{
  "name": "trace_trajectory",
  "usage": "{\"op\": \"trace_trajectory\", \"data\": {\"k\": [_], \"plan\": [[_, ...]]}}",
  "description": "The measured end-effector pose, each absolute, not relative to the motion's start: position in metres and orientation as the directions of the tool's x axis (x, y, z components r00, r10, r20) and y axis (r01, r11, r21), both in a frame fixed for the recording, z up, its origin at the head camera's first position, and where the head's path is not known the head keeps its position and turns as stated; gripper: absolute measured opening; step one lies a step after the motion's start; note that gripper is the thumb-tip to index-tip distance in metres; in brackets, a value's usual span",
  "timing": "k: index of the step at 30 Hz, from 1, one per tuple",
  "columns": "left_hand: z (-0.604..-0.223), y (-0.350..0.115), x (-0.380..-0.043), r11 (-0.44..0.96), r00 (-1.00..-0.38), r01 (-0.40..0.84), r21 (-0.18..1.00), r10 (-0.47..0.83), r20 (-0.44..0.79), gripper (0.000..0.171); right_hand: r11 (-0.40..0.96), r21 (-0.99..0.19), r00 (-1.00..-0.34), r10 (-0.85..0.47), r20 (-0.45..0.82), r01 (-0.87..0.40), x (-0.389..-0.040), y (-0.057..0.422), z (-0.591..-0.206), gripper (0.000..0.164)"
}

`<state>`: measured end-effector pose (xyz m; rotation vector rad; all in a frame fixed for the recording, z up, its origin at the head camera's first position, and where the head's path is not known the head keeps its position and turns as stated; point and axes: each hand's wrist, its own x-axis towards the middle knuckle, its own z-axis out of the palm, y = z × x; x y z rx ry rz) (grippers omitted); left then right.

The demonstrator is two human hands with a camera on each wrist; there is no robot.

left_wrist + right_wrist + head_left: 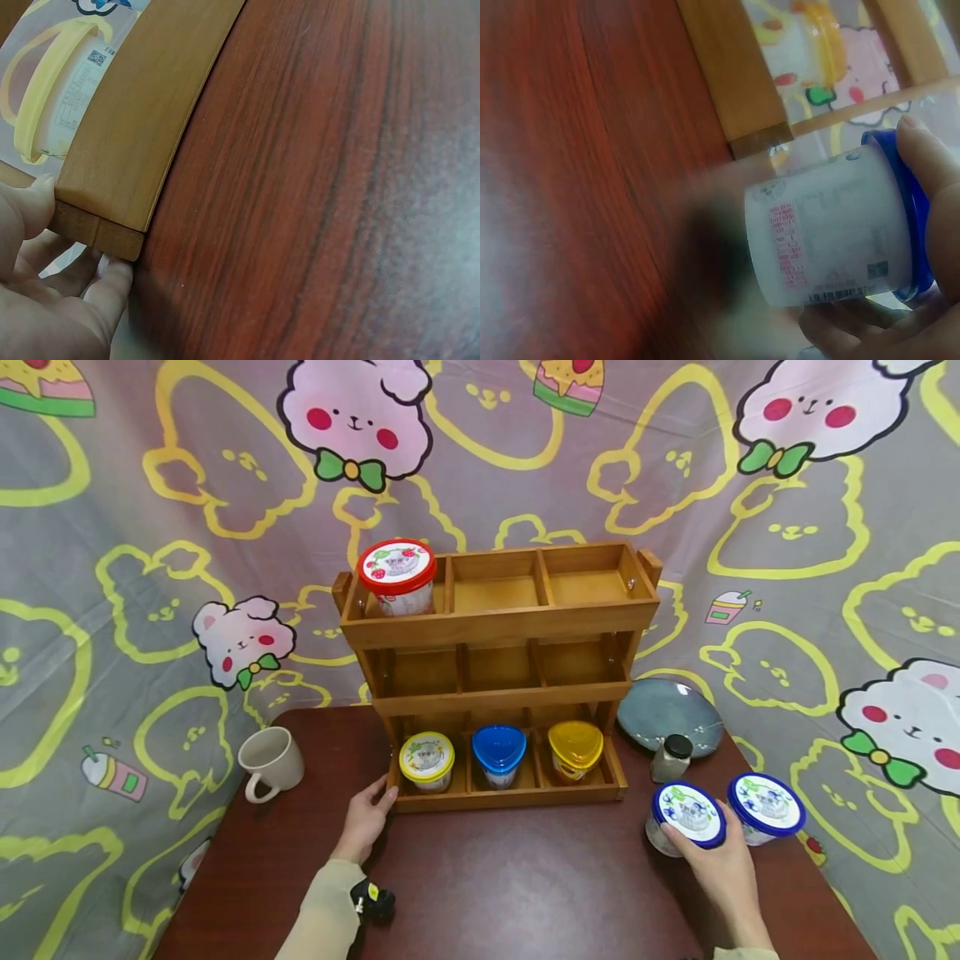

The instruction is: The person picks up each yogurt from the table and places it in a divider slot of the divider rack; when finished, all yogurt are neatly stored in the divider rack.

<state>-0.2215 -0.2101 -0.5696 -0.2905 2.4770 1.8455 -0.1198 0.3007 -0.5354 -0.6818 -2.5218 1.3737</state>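
Observation:
A three-tier wooden rack (498,620) stands on the table. My left hand (364,818) holds the front left corner of its bottom tier, thumb above and fingers round the end of the front rail (150,112). My right hand (720,868) grips a white tub with a blue lid (688,814), its thumb at the lid and fingers round the side; printed text shows on its wall (832,225). Another blue-lidded tub (767,806) stands just beyond that hand. On the bottom tier sit a yellow-lidded tub (427,762), a blue-topped cup (499,754) and an orange-yellow-topped cup (575,750).
A red-lidded tub (397,575) sits in the top tier's left compartment. Right of the rack are a grey-blue plate (660,714) and a small black-capped jar (671,758). A beige mug (272,762) stands at the left. A patterned curtain (480,452) surrounds the table.

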Motion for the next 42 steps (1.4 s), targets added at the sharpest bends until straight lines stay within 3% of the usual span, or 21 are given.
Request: {"op": "trace_trajectory", "data": {"k": [5,12,27,42], "plan": [[-0.57,-0.21,-0.222,0.277,-0.98,-0.174,0.945,-0.138,-0.14,0.053,0.49,-0.816,-0.896,0.437,-0.077,0.308,-0.098,0.292,-0.522,0.11],[-0.571,-0.21,-0.221,0.281,-0.979,-0.181,0.942,-0.144,-0.145,0.054,0.523,-0.769,-0.918,0.334,-0.212,0.368,-0.078,0.268,-0.503,0.116],[-0.572,-0.212,-0.22,0.286,-0.982,-0.168,0.943,-0.132,-0.135,0.054,0.557,-0.799,-0.969,0.21,-0.128,0.226,-0.061,0.227,-0.452,0.104],[-0.57,-0.212,-0.221,0.271,-0.984,-0.158,0.95,-0.124,-0.129,0.054,0.619,-0.776,-0.972,0.091,0.218,-0.116,-0.083,0.219,-0.369,0.094]]}}
